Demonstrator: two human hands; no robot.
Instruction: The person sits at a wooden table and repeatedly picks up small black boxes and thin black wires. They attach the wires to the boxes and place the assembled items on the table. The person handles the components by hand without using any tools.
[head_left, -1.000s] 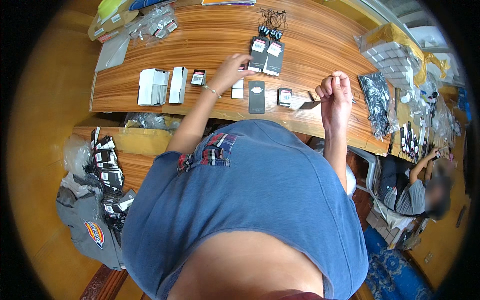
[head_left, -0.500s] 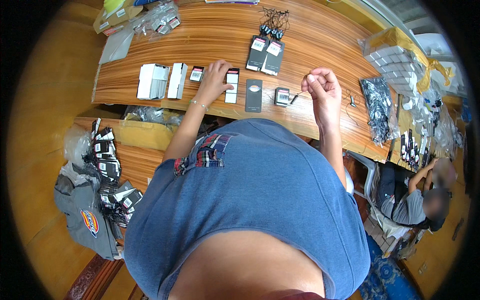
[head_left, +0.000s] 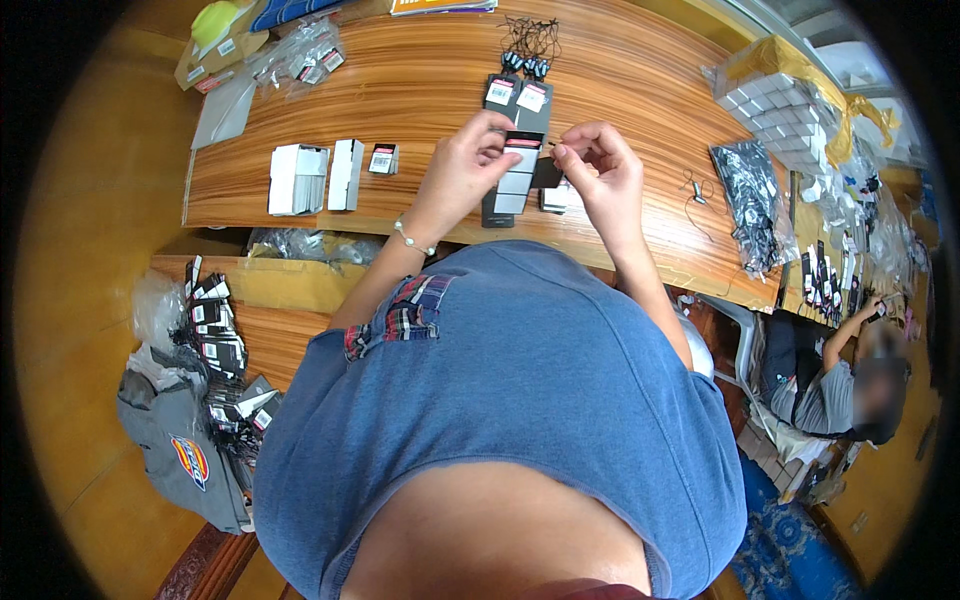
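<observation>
In my left hand (head_left: 468, 165) is a long narrow hang tag (head_left: 514, 190) with a dark top and several pale panels, gripped at its upper part. My right hand (head_left: 605, 178) pinches beside it, with a small dark tag (head_left: 547, 174) at its fingertips; whether a cord is also in that pinch is too small to tell. A dark card (head_left: 496, 218) lies on the table, mostly covered by the long tag. Just below the small dark tag sits a small stack of tags (head_left: 554, 200), partly hidden by my right hand.
To the left stand a small tag stack (head_left: 384, 159) and white tag stacks (head_left: 346, 175) (head_left: 298, 180). Corded dark tags (head_left: 532, 97) lie beyond my hands. At the right are a loose cord (head_left: 699, 194), a bag of dark cords (head_left: 750, 205) and wrapped boxes (head_left: 775, 105). Another person (head_left: 830, 385) works farther right.
My left hand has lifted the long tag off the table and moved it right, over the dark card. My right hand has come left to meet it, now with a small dark tag at its fingertips.
</observation>
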